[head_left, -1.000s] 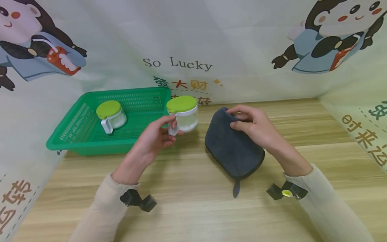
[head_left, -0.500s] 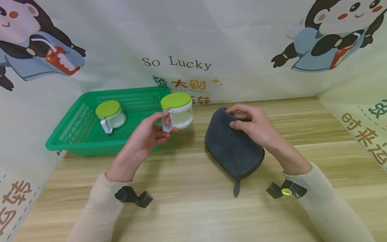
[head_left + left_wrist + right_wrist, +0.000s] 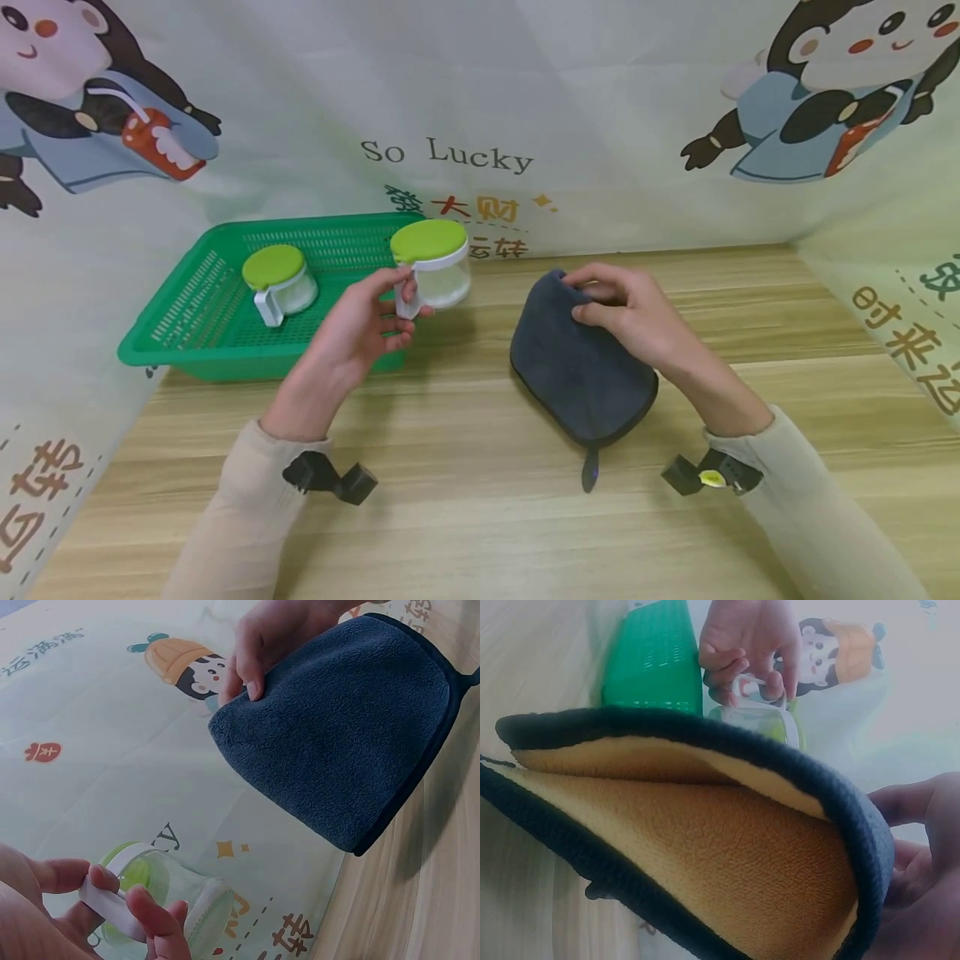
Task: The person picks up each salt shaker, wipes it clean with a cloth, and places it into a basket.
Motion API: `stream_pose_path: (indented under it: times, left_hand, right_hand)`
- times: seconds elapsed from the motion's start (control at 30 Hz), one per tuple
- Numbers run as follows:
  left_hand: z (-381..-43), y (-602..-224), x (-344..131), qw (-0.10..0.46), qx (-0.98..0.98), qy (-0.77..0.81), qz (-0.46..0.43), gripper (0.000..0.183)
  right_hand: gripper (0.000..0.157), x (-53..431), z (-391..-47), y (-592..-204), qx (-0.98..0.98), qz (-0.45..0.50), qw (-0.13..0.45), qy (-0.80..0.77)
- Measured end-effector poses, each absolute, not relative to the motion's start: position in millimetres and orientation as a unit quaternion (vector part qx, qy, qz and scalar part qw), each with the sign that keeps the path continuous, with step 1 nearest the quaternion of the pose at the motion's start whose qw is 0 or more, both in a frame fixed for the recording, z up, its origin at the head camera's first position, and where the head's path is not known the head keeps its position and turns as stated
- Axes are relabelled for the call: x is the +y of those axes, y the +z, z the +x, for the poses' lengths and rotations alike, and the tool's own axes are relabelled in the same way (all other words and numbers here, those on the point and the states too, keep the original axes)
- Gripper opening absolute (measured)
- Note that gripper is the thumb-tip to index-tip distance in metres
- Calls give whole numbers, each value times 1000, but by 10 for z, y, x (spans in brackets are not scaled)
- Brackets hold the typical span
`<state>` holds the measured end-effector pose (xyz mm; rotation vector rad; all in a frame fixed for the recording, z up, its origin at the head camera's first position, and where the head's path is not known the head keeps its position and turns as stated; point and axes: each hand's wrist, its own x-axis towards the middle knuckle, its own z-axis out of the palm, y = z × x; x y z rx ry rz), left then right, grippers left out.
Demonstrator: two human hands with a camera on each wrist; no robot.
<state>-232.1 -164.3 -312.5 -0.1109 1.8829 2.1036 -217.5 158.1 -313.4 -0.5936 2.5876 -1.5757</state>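
Note:
My left hand (image 3: pixel 367 321) grips the white handle of a clear seasoning jar (image 3: pixel 442 285) with a lime-green lid. It holds the jar upright at the right end of the green basket (image 3: pixel 225 367), overlapping the rim in the head view. My right hand (image 3: pixel 618 304) pinches the top of a folded dark blue-grey cleaning cloth (image 3: pixel 581 367), which hangs with its loop tag downward. The right wrist view shows the cloth's tan inner side (image 3: pixel 727 832). A second seasoning jar (image 3: pixel 279 279), also green-lidded with a white handle, stands inside the basket on the left.
The wood-grain table (image 3: pixel 480 517) meets a pale printed backdrop (image 3: pixel 600 125) at the back and both sides. The basket has slotted walls and sits at the back left, close to the backdrop.
My left hand has carried the jar a little left and up, toward the basket's right end. The right hand and the cloth have stayed nearly in place.

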Motion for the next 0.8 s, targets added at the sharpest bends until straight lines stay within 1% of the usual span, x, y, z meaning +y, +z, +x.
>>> stream_pose_path:
  times: [0.37,0.8]
  left_hand:
    - [-2340,-3116,-1706,136,669,730,-45,34]
    - [-2373,-3158,-1695,134,679,721,-43,36]
  right_hand:
    - [37,1580,-2192,-3159,838,-193,35,-510]
    - [37,1578,-2199,-3182,838,-194,39,-509]
